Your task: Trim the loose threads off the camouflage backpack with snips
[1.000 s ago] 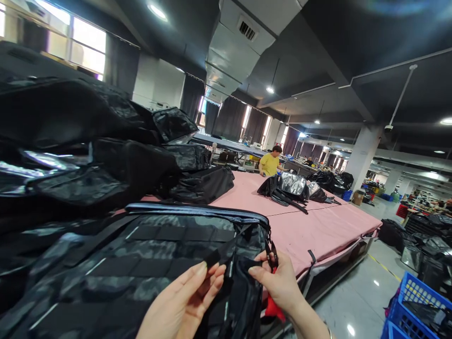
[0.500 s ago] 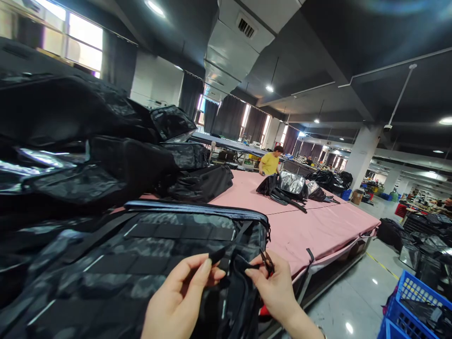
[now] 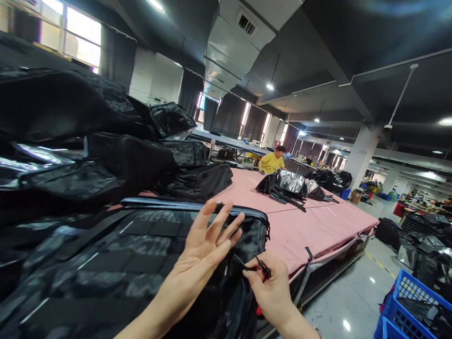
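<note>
A black and dark-grey camouflage bag (image 3: 141, 263) with webbing rows and short light strips lies in front of me. My left hand (image 3: 208, 245) is raised over its upper right part, fingers spread, with nothing in them. At the bag's right edge, my right hand (image 3: 270, 282) is closed. Its thumb and forefinger pinch a thin black strap (image 3: 242, 264). Small dark thread snips (image 3: 263, 267) are tucked in the same hand, their blades partly hidden by the fingers. A zipper edge (image 3: 197, 205) runs along the bag's top.
Dark bags (image 3: 134, 155) are heaped at the left. A pink-covered table (image 3: 303, 235) stretches away, bearing silver-lined bags (image 3: 291, 181) near a person in a yellow top (image 3: 271, 162). Blue crates (image 3: 406, 301) stand on the floor at the lower right, with more bags (image 3: 427, 240) beyond.
My left hand has let go of the black strap, moved up and spread its fingers. My right hand stays near the bag's edge with the snips. The person in yellow leans lower.
</note>
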A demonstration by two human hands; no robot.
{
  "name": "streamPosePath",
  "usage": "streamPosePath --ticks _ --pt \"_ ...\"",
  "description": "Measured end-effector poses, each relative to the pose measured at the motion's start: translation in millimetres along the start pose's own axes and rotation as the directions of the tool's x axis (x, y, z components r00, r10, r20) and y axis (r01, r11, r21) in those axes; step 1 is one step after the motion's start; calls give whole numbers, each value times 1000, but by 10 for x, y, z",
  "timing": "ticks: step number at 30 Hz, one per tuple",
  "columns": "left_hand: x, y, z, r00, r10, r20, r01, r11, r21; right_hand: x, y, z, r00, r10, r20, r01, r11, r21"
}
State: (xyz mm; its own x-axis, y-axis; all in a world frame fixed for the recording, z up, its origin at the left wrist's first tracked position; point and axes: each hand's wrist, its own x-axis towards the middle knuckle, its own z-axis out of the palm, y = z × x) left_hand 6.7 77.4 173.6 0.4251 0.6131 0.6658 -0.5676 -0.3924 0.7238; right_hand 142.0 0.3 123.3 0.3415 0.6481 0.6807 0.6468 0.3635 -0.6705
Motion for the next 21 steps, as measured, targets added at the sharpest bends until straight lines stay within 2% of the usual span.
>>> streamPosePath --ticks 2,4,6,8,10,17,19,21 --pt "67 -53 -84 985 65 162 -113 944 311 -6 -6 -11 1000 -22 2 22 1000 -15" --pt "117 -110 -203 944 37 327 -230 782 579 -11 2 -16 999 -37 1 37 999 -21" --pt "144 -159 -331 891 -33 453 -324 651 686 -13 15 -15 999 -34 5 34 999 -21" --pt "145 -205 -437 843 -102 529 -371 602 707 -10 24 -12 1000 -22 16 22 1000 -19" --pt "128 -257 -495 830 -129 542 -369 600 710 0 18 -13 999 -22 35 23 1000 -21" --pt "51 -421 -418 921 26 388 -286 720 632 44 -124 -89 993 18 112 -11 998 -65" --pt "27 -421 -404 936 30 351 -253 753 608 63 -190 -152 994 12 105 2 991 -134" --pt "1 -402 -402 948 29 316 -220 777 590 98 -259 -233 996 -46 71 61 970 -235"
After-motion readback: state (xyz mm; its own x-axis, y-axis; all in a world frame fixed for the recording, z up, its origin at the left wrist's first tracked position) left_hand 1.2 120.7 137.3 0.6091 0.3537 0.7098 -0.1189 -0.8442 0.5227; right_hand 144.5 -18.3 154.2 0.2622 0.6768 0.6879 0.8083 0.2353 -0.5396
